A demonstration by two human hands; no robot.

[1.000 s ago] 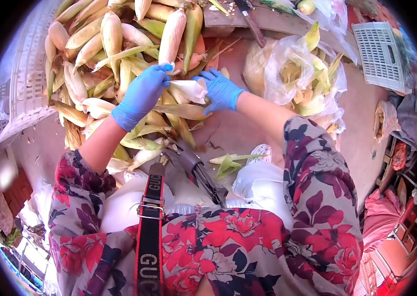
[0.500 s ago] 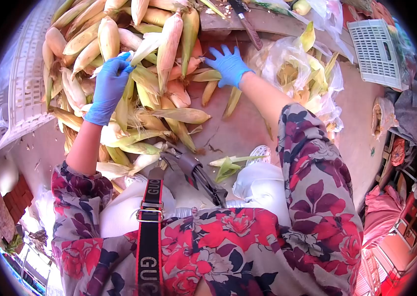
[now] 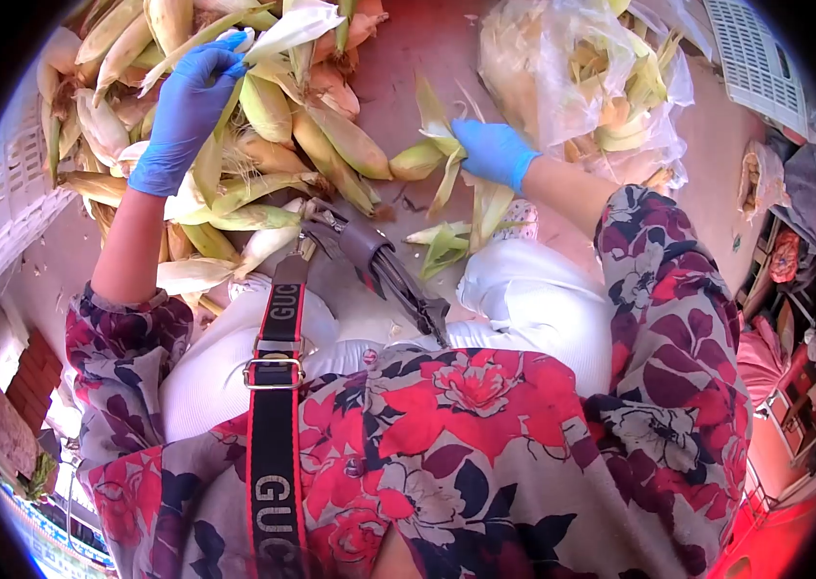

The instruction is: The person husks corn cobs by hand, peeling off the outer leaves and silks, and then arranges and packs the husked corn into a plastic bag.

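My left hand, in a blue glove, is closed on a pale corn husk at the upper left, over the heap of corn. Its fingertips are pinched together at the husk's narrow end. Farther right, my right hand, also gloved in blue, has its fingers wrapped round some green husk leaves. These leaves spread out beside a small ear of corn, which lies just left of the fingers. Loose green leaves lie below, near my shoe.
A clear plastic bag with husks inside stands at the upper right. White crates are at the far left and far right. A dark bag with a strap hangs before my lap.
My right hand has moved down and right, from spread fingers to closed on husk leaves. My left hand has shifted up and left. The whole view has shifted, with the heap now higher.
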